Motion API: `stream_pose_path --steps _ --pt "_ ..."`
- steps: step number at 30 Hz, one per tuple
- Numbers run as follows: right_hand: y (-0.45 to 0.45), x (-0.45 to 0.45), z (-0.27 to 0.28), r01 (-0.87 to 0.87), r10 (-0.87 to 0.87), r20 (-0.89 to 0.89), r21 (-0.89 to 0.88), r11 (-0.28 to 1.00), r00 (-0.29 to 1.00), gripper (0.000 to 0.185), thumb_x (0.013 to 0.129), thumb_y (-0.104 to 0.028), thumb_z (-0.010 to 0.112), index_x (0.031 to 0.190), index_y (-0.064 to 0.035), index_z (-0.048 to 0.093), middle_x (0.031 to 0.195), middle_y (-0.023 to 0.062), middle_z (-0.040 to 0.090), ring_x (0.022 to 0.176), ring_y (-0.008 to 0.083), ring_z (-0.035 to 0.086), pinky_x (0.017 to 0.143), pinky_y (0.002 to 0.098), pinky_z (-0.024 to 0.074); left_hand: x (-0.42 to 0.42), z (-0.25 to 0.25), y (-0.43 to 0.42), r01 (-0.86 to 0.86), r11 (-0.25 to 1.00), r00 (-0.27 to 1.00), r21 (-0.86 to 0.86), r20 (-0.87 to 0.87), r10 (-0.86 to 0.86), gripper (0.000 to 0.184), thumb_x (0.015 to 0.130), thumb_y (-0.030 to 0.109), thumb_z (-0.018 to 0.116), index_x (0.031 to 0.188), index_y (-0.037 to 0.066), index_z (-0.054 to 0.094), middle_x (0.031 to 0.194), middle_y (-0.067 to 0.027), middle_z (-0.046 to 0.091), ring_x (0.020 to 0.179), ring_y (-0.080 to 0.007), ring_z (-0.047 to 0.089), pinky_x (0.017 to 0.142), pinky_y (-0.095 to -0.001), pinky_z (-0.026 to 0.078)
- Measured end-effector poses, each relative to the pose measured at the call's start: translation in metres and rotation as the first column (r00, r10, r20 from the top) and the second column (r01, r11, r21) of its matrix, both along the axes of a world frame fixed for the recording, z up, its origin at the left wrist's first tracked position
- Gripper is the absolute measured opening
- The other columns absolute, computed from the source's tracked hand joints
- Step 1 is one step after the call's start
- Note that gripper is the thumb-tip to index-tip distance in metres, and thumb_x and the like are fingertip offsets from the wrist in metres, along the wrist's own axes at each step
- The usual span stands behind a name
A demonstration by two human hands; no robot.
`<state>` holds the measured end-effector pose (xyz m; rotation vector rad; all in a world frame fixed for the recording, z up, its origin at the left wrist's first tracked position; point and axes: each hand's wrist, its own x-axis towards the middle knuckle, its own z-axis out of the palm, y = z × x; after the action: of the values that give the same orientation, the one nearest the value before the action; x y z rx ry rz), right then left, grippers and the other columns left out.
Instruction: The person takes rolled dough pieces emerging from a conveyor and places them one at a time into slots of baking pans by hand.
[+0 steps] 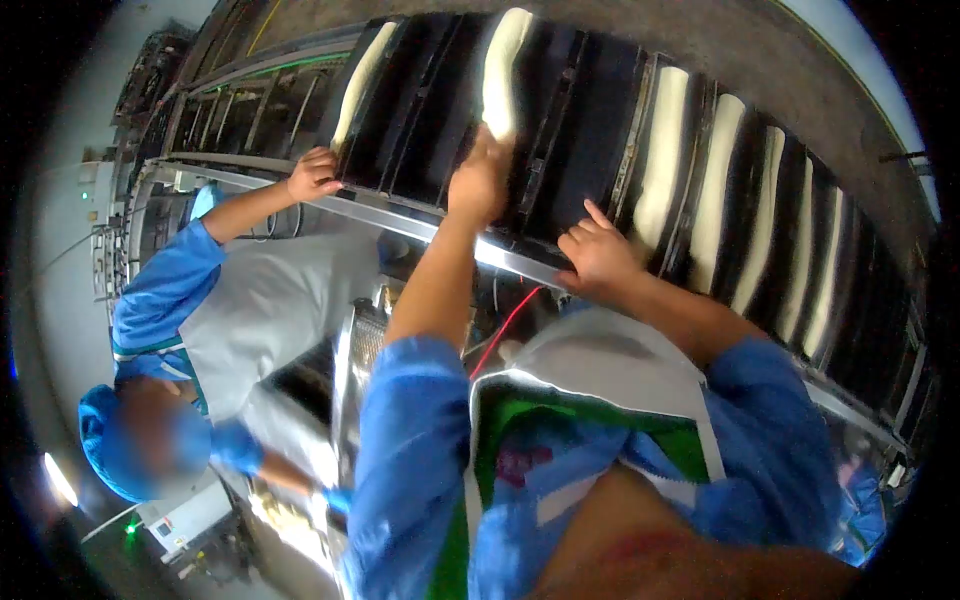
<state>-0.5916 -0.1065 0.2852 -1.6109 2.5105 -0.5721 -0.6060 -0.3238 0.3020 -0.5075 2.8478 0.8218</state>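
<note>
My left hand (478, 188) is closed on the near end of a long pale strip of dough (505, 65). That strip lies along a black trough (455, 90) in the upper middle, and motion smears the hand a little. At the near edge of the troughs, my right hand (605, 255) rests with its index finger stretched out and the other fingers loosely bent, holding nothing visible. Just to its right, another dough strip (662, 155) lies in its own trough.
More dough strips (718, 190) fill troughs to the right. A metal rail (510, 258) runs along the near side. On the left, a co-worker in a blue cap (100, 440) has one hand (315, 174) at the trough edge near a dough strip (362, 85).
</note>
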Motion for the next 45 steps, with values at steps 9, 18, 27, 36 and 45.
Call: stream_pose_path --steps 9,18,27,36,45 --pt "0.001 0.002 0.002 0.029 -0.026 0.030 -0.107 0.994 0.999 0.030 0.066 -0.026 0.070 0.077 -0.0041 0.052 0.074 0.0109 0.053 0.084 0.0284 0.053 0.107 0.0476 0.0232 0.009 -0.013 -0.018 0.261 0.948 0.904 -0.180 -0.298 -0.305 0.049 0.073 0.000 0.050 0.120 0.013 0.055 0.125 -0.0122 0.051 0.117 -0.0333 0.046 0.094 -0.0365 0.042" --pt "-0.002 0.009 0.001 0.017 -0.017 -0.004 -0.095 0.995 1.000 0.033 0.066 -0.028 0.070 0.082 -0.0021 0.057 0.081 0.0152 0.057 0.087 0.0321 0.053 0.102 0.0493 0.0294 0.157 -0.003 -0.041 -0.159 0.987 0.800 -0.037 -0.590 0.107 0.035 0.070 0.001 0.061 0.103 0.010 0.062 0.118 -0.0135 0.055 0.108 -0.0335 0.051 0.091 -0.0392 0.043" --pt "0.000 0.025 0.001 0.021 -0.035 -0.236 -0.062 0.998 0.971 0.032 0.076 -0.031 0.063 0.080 -0.0017 0.051 0.075 0.0187 0.052 0.080 0.0367 0.051 0.097 0.0509 0.0315 0.484 -0.083 -0.049 -0.903 0.422 0.426 -0.084 -0.304 0.852 0.036 0.070 0.004 0.064 0.105 0.010 0.059 0.119 -0.0128 0.053 0.113 -0.0335 0.047 0.094 -0.0402 0.039" --pt "-0.024 0.048 0.006 0.225 -0.104 -0.334 0.348 0.910 0.937 0.046 0.078 -0.040 0.063 0.095 0.0033 0.055 0.087 0.0244 0.059 0.087 0.0413 0.055 0.080 0.0479 0.0415 0.654 -0.118 0.008 -0.988 0.012 0.072 -0.153 -0.390 0.918 0.033 0.071 0.010 0.061 0.103 0.003 0.059 0.114 -0.0179 0.054 0.108 -0.0355 0.048 0.093 -0.0413 0.038" --pt "-0.035 0.044 -0.021 0.511 -0.314 -0.464 0.395 0.763 0.828 0.056 0.080 -0.051 0.056 0.108 -0.0021 0.056 0.106 0.0221 0.059 0.102 0.0376 0.055 0.089 0.0660 0.0286 0.721 -0.126 -0.016 -0.970 -0.207 -0.151 -0.125 -0.357 0.922 0.043 0.069 0.012 0.062 0.110 0.004 0.056 0.121 -0.0176 0.050 0.112 -0.0351 0.046 0.097 -0.0414 0.035"
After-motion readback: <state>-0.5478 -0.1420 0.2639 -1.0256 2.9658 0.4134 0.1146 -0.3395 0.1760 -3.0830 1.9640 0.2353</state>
